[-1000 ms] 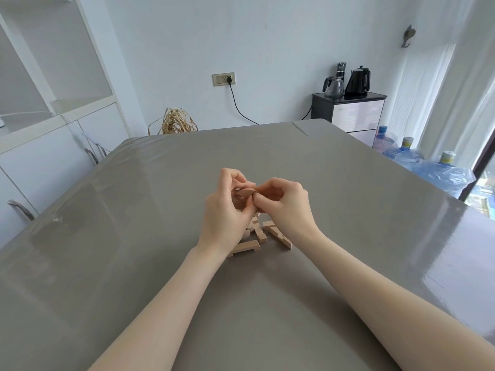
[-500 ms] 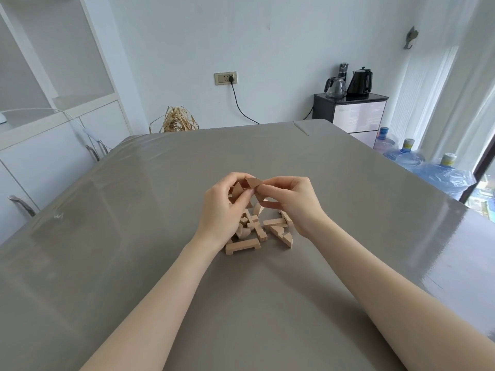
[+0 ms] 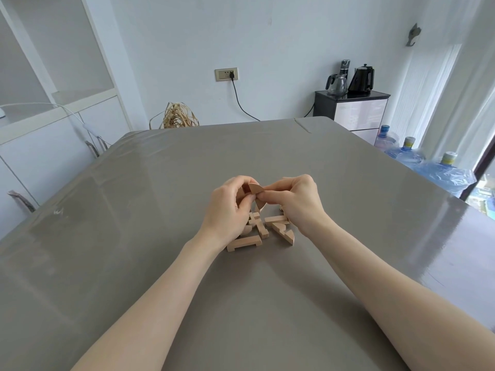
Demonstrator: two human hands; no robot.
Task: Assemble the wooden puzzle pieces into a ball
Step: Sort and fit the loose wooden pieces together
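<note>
Both hands pinch one rounded wooden piece above the grey table: left hand, right hand. More pieces lie below, maybe touching.

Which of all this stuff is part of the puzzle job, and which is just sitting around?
Part of the job:
- rounded wooden piece pinched between left hand and right hand
- loose wooden pieces on the grey table

Just sitting around:
- kettles
- water bottles
- wicker bundle
</note>
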